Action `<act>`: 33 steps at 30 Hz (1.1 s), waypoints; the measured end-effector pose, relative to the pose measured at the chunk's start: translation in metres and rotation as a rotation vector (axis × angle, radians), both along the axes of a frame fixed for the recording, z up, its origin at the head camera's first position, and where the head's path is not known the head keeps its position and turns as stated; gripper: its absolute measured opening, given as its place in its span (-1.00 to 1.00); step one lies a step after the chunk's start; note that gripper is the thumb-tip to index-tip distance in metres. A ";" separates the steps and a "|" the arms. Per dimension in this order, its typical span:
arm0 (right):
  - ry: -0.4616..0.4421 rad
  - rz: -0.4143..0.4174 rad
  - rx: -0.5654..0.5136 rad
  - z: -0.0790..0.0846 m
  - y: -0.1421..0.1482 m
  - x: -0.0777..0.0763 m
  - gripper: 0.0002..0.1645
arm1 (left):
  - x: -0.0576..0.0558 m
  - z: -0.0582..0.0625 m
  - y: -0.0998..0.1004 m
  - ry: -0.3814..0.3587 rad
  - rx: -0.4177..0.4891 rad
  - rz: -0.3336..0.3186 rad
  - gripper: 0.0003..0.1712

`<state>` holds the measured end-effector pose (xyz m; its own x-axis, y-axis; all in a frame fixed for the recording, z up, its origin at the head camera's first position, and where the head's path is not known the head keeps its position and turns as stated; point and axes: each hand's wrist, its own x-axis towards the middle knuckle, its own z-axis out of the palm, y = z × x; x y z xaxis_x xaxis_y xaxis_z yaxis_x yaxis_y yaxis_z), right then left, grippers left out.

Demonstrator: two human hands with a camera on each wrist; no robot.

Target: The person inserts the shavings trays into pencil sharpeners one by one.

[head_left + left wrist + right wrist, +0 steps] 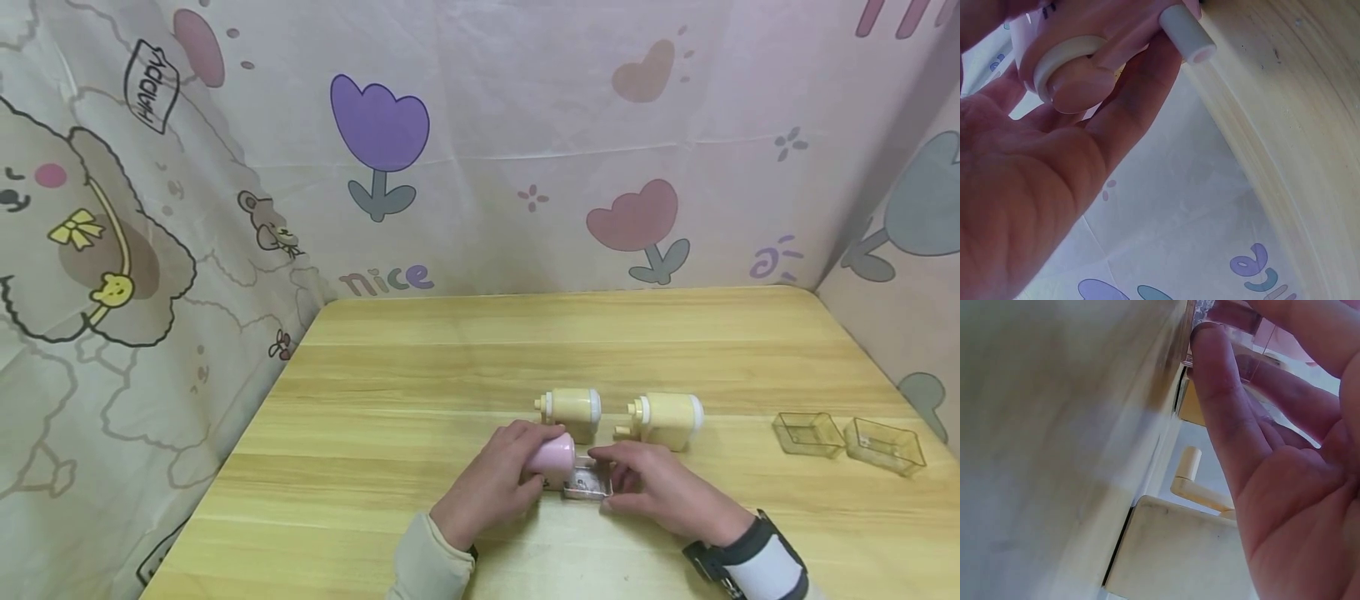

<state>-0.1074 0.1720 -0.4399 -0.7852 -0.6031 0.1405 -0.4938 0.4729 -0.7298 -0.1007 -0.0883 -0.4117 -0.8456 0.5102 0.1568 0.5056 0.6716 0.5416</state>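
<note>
My left hand (495, 479) grips a pink crank pencil sharpener (553, 457) from its left side. In the left wrist view the sharpener's crank shows a white knob (1188, 36), with the fingers curled round the body. A clear shavings drawer (588, 482) sits at the sharpener's right end. My right hand (663, 483) pinches that drawer between thumb and fingers at its right side. How far the drawer reaches into the body cannot be told. Just behind my hands stand two yellow crank sharpeners, a left one (576, 408) and a right one (671, 417).
Two transparent yellow drawers, a left one (808, 433) and a right one (885, 446), lie at the right of the wooden table (375, 433). A printed cloth (487, 233) hangs behind the table and along both sides.
</note>
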 end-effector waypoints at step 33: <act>0.214 0.004 0.038 -0.002 -0.014 -0.005 -0.31 | 0.001 0.000 0.000 0.006 -0.004 -0.007 -0.25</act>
<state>-0.1124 0.1582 -0.4416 -0.7373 -0.6145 0.2808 -0.6377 0.4956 -0.5897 -0.1002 -0.0883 -0.4113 -0.8410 0.5168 0.1600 0.5136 0.6700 0.5360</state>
